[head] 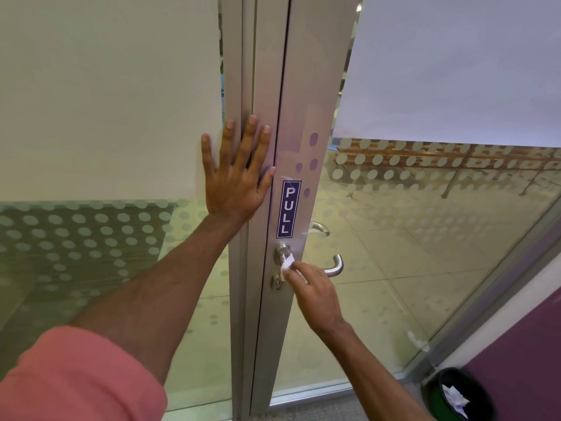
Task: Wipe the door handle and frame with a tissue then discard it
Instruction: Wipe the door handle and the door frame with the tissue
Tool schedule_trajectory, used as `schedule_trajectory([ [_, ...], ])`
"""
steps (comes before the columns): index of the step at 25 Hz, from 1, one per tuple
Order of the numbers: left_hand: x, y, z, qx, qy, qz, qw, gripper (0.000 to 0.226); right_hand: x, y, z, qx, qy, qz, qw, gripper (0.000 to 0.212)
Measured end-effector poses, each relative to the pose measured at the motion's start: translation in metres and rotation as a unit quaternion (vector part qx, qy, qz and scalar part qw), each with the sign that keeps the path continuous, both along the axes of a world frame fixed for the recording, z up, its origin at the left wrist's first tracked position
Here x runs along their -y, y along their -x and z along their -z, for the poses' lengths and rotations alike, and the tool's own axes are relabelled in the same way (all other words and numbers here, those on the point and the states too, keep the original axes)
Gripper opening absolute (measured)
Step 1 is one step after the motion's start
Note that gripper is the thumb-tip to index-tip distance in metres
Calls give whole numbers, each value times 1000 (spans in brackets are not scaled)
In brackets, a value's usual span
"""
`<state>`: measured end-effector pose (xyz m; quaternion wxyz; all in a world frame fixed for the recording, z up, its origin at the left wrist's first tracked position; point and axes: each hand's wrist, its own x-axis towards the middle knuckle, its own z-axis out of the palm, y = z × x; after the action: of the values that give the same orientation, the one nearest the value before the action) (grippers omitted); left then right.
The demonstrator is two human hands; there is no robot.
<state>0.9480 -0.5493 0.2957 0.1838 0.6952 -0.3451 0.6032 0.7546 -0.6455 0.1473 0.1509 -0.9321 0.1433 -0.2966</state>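
Note:
A glass door with a grey metal frame (306, 95) stands in front of me. Its steel lever handle (335, 267) sits below a blue PULL sticker (287, 209). My right hand (315, 294) holds a white tissue (287, 265) pinched in its fingers and presses it against the handle's base near the round rose. The keyhole (277, 282) lies just left of that hand. My left hand (235, 174) rests flat with fingers spread on the fixed frame post beside the door edge, holding nothing.
A black waste bin (455, 396) with crumpled white paper inside stands on the floor at the lower right, next to a purple wall (522, 344). Frosted dotted glass panels flank the door. Through the glass, a tiled floor and wooden benches show.

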Motion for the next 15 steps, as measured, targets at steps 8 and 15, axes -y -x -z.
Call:
schedule_trajectory([
  [8,1,1,-1,1,6,-3,1000,66,58,46,-5,16,112,-4,994,10],
  [15,1,1,0,-5,-3,-12,1000,66,-17,-19,6,-10,-43,40,998,34],
])
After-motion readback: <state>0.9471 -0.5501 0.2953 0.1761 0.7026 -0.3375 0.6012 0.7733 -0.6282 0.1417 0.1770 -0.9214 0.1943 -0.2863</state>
